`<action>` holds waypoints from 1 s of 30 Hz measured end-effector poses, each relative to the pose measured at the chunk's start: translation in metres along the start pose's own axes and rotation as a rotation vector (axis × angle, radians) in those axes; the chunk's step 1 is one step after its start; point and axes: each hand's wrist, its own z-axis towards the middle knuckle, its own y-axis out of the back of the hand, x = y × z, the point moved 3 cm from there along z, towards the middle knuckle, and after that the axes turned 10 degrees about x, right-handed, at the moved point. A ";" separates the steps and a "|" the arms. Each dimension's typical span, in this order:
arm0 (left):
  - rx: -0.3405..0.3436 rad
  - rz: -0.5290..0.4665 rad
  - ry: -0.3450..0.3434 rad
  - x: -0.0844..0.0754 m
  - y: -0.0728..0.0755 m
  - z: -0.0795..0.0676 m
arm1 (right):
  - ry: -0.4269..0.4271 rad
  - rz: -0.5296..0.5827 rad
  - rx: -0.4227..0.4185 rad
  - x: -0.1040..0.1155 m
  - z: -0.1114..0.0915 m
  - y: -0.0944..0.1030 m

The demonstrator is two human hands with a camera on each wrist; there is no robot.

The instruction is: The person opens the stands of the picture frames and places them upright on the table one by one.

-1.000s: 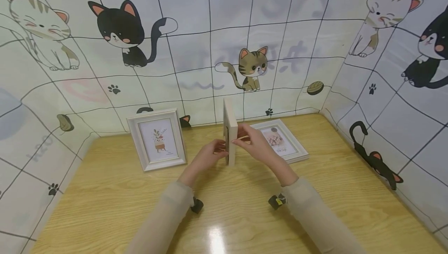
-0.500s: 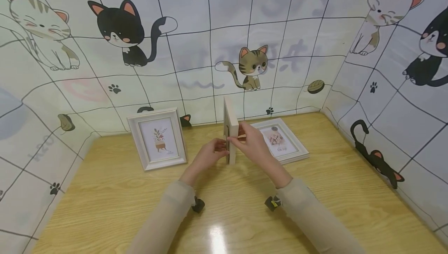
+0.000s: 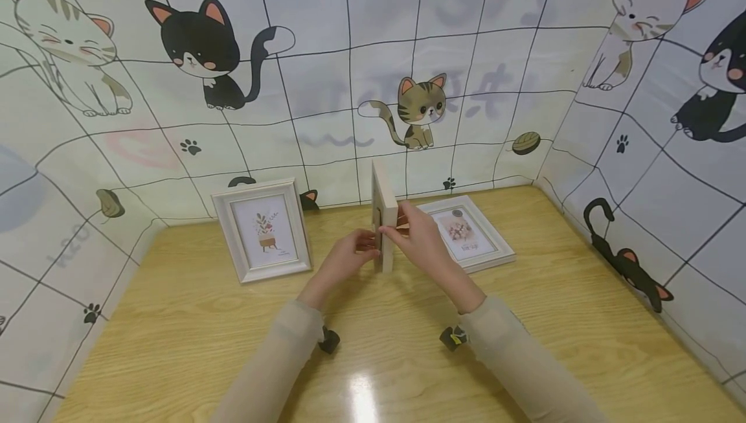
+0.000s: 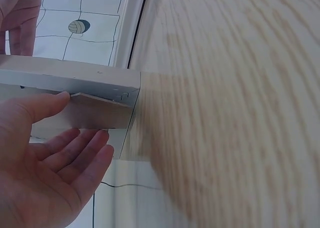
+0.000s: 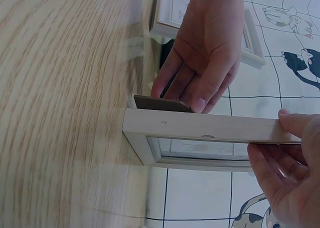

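Held frame (image 5: 200, 128) shows its front in right-wrist view only.

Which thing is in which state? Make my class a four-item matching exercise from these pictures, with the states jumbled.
Things
1. Off-white rectangular frame with potted-plant print
2. Off-white rectangular frame with pink-flower print
3. Off-white rectangular middle frame
4. Thin brown flap

States
A. Lies flat on the wood-grain table
B. Juts from a frame's back, touched by the left hand
C. Stands leaning back, on the person's left
D. Upright, its side gripped by the right hand

Pairs
1-C; 2-A; 3-D; 4-B
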 end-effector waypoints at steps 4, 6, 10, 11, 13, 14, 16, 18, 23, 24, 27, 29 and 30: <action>0.002 0.013 -0.009 0.000 0.002 -0.002 | -0.011 0.002 0.007 0.001 0.000 0.000; -0.001 0.018 -0.009 -0.001 0.004 -0.003 | -0.015 0.001 0.009 0.001 0.000 0.000; -0.009 0.026 -0.006 -0.001 0.006 -0.005 | -0.015 -0.004 0.009 0.002 0.000 0.000; -0.011 0.030 -0.005 -0.001 0.006 -0.005 | -0.013 -0.005 0.007 0.002 0.000 0.000; -0.015 0.034 -0.001 0.000 0.007 -0.006 | -0.008 -0.007 0.004 0.003 0.000 -0.001; -0.017 0.035 0.001 0.000 0.007 -0.006 | -0.005 -0.007 0.003 0.003 0.000 -0.001; -0.020 0.042 0.003 0.000 0.008 -0.006 | -0.004 -0.003 0.002 0.003 0.000 -0.001; -0.022 0.040 0.002 0.001 0.009 -0.007 | -0.007 0.005 0.003 0.003 0.000 -0.001; -0.036 0.041 -0.009 0.002 0.011 -0.010 | -0.019 0.013 0.002 0.002 0.000 -0.002; -0.039 0.043 -0.010 0.002 0.012 -0.010 | -0.018 0.014 0.002 0.002 0.000 -0.002; -0.044 0.050 -0.009 0.003 0.013 -0.011 | -0.016 0.013 0.001 0.002 0.001 -0.002; -0.045 0.054 -0.006 0.004 0.014 -0.011 | -0.016 0.011 -0.002 0.002 0.001 -0.002; -0.048 0.057 -0.006 0.004 0.014 -0.011 | -0.015 0.009 -0.003 0.003 0.001 -0.002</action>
